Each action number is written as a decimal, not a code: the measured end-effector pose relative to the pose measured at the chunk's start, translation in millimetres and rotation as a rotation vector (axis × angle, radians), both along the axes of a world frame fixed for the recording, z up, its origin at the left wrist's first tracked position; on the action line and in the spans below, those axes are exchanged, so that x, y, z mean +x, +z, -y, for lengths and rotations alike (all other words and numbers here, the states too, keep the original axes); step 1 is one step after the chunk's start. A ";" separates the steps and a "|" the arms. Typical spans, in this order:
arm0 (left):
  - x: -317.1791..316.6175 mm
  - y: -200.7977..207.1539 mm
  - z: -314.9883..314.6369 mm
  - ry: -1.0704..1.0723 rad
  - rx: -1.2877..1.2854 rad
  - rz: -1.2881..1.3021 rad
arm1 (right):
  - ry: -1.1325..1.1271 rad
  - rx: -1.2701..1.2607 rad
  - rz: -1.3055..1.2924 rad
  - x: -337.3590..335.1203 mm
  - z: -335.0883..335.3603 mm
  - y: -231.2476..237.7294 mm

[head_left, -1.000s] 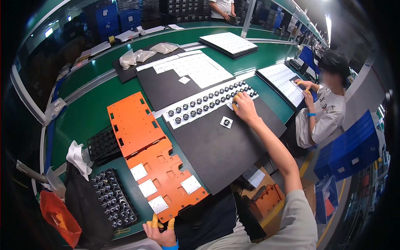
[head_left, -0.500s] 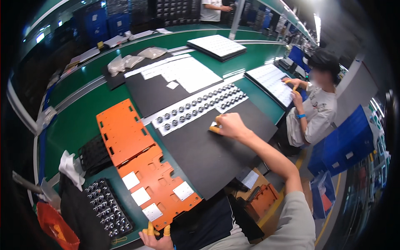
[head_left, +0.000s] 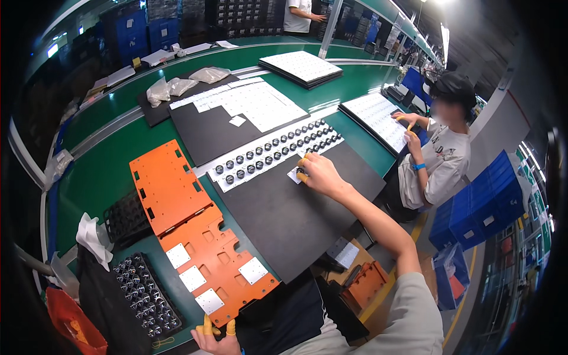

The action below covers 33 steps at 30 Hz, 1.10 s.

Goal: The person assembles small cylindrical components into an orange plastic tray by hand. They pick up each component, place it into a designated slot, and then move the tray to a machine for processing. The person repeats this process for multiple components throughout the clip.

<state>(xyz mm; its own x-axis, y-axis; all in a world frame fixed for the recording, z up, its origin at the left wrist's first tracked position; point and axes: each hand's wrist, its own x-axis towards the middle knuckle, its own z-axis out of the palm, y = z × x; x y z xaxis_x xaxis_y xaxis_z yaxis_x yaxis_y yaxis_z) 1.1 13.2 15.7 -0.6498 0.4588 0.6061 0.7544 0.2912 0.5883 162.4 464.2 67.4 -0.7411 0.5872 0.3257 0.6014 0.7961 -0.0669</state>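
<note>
1. We find the small white plate (head_left: 293, 176) over the upper part of the black mat (head_left: 278, 231), near the rows of fitted plates (head_left: 260, 155); whether it touches the mat, we cannot tell.
2. Our right hand (head_left: 318, 175) pinches it between yellow-covered fingertips (those covers may dull our feel for a thin edge). A slack or off-centre pinch could let it tilt or drop.
3. Because the rows lie so close, a low sideways sweep of our knuckles could knock neighbours askew.
4. Our left hand (head_left: 216, 341) is at the lower corner of the orange fixture (head_left: 171, 189), two covered fingertips apart; we cannot tell whether they grip. A tug there could shift the bare white squares (head_left: 253, 270) on it.
5. Left of the fixture sits the tray of round parts (head_left: 146, 293); a careless left forearm could jostle it.
</note>
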 end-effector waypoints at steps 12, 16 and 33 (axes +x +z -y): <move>-0.5 0.5 2.4 0.002 -0.027 0.013 | -0.131 -0.005 -0.075 -1.2 -24.0 -8.3; -0.2 3.1 1.5 0.001 -0.030 0.024 | -0.204 0.002 -0.095 -5.9 -32.5 -10.4; -0.4 -21.6 6.3 0.054 -0.062 0.081 | -0.254 0.105 -0.085 -11.0 -41.8 -16.0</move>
